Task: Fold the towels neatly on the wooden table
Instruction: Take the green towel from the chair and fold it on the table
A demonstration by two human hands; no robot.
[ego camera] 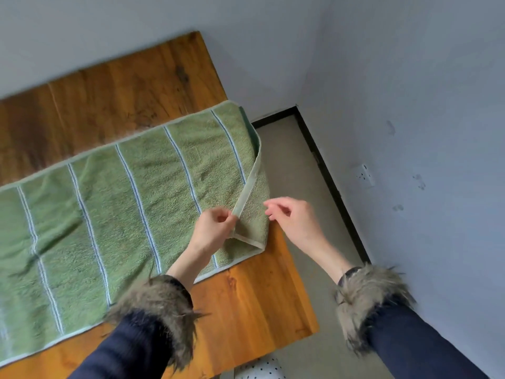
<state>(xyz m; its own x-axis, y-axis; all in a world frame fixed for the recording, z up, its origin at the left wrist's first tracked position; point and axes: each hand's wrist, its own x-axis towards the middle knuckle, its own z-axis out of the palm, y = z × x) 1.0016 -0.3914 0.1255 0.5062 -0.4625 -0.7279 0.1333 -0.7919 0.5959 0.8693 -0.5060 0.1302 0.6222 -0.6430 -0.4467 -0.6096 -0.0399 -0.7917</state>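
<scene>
Towel: a green towel with thin pale stripes lies spread across the wooden bench, reaching from the 9 o'clock edge of the view toward 2 o'clock; its far end hangs just past the bench's end.
Folded corner: the near corner at the towel's 3 o'clock end is turned back over the cloth, so the plain hem band runs as a diagonal from the far edge down to the left hand.
Left grip: the left hand pinches the turned hem between thumb and fingers, just right of centre in the view, lifting that corner a little off the towel.
Right grip: the right hand hovers at 3 o'clock of the left one, fingers loosely curled and holding nothing, its fingertips just beside the folded corner; whether they touch the cloth cannot be told.
Sleeves: both arms wear dark sleeves with shaggy fur cuffs.
Bench: bare orange-brown wood shows at 6 o'clock of the towel and darker wood at 11 o'clock.
Surroundings: a grey floor and pale wall lie at 3 o'clock, with a white wall socket on the wall; a dotted white object sits at the bottom edge.
</scene>
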